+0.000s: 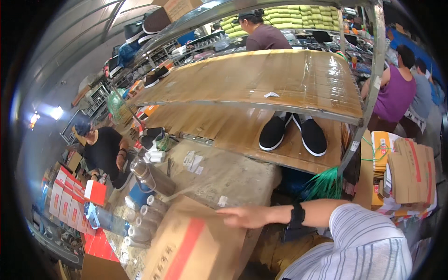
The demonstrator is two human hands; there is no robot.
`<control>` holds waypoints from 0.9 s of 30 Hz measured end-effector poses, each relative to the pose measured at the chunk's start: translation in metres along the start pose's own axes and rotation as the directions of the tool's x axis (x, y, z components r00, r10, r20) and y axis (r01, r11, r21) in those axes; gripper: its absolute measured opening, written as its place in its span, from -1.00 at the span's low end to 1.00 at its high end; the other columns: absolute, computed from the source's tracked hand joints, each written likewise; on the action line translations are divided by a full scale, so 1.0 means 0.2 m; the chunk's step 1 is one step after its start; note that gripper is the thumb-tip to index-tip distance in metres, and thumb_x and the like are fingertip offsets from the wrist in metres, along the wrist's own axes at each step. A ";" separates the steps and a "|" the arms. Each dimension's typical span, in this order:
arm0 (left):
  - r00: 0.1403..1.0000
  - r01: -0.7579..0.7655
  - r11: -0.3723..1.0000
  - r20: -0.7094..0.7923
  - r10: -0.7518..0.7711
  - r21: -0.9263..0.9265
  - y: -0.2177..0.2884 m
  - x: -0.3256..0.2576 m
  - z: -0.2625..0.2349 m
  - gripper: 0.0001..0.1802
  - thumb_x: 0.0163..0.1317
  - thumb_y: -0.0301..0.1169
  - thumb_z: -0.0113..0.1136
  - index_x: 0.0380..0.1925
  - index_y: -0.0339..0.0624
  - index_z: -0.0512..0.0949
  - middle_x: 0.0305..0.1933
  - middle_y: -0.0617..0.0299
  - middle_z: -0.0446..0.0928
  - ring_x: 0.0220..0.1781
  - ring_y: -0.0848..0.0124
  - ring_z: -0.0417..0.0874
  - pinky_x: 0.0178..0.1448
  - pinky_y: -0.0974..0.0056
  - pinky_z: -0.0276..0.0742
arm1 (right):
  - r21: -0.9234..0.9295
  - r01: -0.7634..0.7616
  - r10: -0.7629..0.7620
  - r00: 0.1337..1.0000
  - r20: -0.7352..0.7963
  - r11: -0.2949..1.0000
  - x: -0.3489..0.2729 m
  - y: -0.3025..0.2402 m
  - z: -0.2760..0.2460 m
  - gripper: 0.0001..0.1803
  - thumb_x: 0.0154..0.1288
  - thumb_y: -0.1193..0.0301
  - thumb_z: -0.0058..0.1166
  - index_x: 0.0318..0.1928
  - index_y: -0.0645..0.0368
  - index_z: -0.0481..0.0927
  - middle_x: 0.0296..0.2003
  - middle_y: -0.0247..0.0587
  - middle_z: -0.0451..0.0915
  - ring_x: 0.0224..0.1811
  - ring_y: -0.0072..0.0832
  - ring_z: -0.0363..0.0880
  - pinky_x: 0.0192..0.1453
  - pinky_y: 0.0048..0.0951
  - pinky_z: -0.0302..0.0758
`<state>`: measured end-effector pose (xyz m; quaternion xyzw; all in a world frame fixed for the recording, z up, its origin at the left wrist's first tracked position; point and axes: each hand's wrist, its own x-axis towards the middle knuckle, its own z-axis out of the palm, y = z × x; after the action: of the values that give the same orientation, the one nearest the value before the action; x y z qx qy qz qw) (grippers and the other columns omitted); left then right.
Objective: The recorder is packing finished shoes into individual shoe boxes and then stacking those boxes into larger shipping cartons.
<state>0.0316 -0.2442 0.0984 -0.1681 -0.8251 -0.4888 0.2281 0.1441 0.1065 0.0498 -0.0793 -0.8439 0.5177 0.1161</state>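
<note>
My right hand [242,217], a dark watch on its wrist, reaches in from the right. Its fingers stretch out flat over the upper edge of a brown cardboard carton [212,245] with a red stripe. They appear to touch the carton, not wrap around it. The carton tilts at the front of the worktable [224,170] and is slightly blurred. My left hand is out of view. Beyond the carton's left side stand several white rolls [144,219], a clear water bottle [109,221] and a metal flask [151,175].
A metal-framed shelf [242,77] spans the far side, with black slip-on shoes [291,133] on its lower board. Flattened cartons [410,172] are stacked at right. A person in black [105,151] works at left beside red-and-white boxes [67,200]. Other people sit farther back.
</note>
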 end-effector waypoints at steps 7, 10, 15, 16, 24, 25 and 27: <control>0.987 -0.135 0.951 0.126 0.103 0.279 0.09 0.16 0.12 -0.20 -0.04 -0.23 0.38 0.19 -0.37 0.33 0.28 -0.16 0.30 0.36 0.05 0.24 0.43 0.10 0.10 | -0.105 0.568 -0.574 0.774 -0.267 0.816 0.09 -0.29 -0.04 -0.41 0.38 -0.02 -0.24 0.11 0.23 0.43 -0.15 -0.07 0.53 -0.15 -0.10 0.53 -0.02 -0.20 0.44; 0.982 -0.164 0.918 0.150 0.117 0.361 0.10 0.20 0.13 -0.18 -0.05 -0.22 0.39 0.20 -0.37 0.32 0.28 -0.16 0.29 0.36 0.04 0.24 0.44 0.10 0.09 | -0.304 0.800 -0.855 0.466 -0.227 0.517 0.15 -0.50 0.10 -0.63 0.21 0.25 0.08 -0.04 0.20 0.53 -0.18 -0.05 0.56 0.00 -0.18 0.47 0.17 -0.19 0.29; 0.966 -0.219 0.835 0.232 0.113 0.505 0.07 0.23 0.17 -0.16 -0.07 -0.19 0.39 0.20 -0.37 0.31 0.28 -0.16 0.28 0.37 0.04 0.22 0.44 0.10 0.08 | -0.363 0.175 -0.007 0.907 0.421 0.915 0.57 -0.29 0.35 -0.78 0.25 0.28 0.03 -0.30 0.19 0.59 -0.24 -0.04 0.60 -0.09 -0.21 0.53 0.06 -0.18 0.37; 0.959 -0.238 0.811 0.262 0.108 0.535 0.06 0.23 0.17 -0.15 -0.07 -0.19 0.40 0.20 -0.37 0.31 0.28 -0.16 0.28 0.37 0.03 0.22 0.44 0.09 0.08 | -0.357 0.185 -0.016 0.903 0.429 0.916 0.59 -0.26 0.40 -0.78 0.25 0.28 0.03 -0.30 0.19 0.59 -0.24 -0.04 0.60 -0.09 -0.21 0.53 0.06 -0.18 0.37; 0.944 -0.275 0.843 0.295 0.146 0.463 -0.19 0.23 0.18 -0.03 -0.13 -0.22 0.45 0.27 -0.36 0.19 0.34 -0.12 0.20 0.41 0.04 0.10 0.47 0.07 0.00 | 0.164 0.422 -0.225 0.727 -0.648 0.892 0.66 -0.13 0.19 -0.87 0.23 0.37 0.06 -0.31 0.15 0.59 -0.20 -0.14 0.57 -0.11 -0.13 0.50 0.00 -0.15 0.40; 0.935 -0.334 0.873 0.238 0.262 0.355 -0.19 0.23 0.20 -0.09 -0.11 -0.25 0.44 0.24 -0.35 0.24 0.33 -0.11 0.22 0.39 0.03 0.14 0.45 0.06 0.03 | 0.159 0.417 -0.221 0.724 -0.654 0.895 0.67 -0.04 0.22 -0.87 0.23 0.37 0.06 -0.31 0.15 0.59 -0.20 -0.14 0.57 -0.11 -0.13 0.50 0.00 -0.15 0.40; 0.967 -0.159 0.966 0.228 0.111 0.203 -0.25 0.22 0.18 -0.17 -0.10 -0.30 0.44 0.20 -0.34 0.30 0.30 -0.10 0.24 0.35 0.03 0.18 0.42 0.05 0.07 | -0.241 0.481 -0.538 0.742 -0.399 0.843 0.64 0.02 0.35 -0.76 0.23 0.37 0.06 -0.10 0.09 0.60 -0.05 -0.08 0.49 -0.01 -0.10 0.45 0.08 -0.25 0.40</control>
<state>-0.0378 -0.2342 0.0702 -0.2498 -0.8804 -0.3568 0.1877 0.0017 0.0803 0.0297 0.0296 -0.8123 0.3806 0.4410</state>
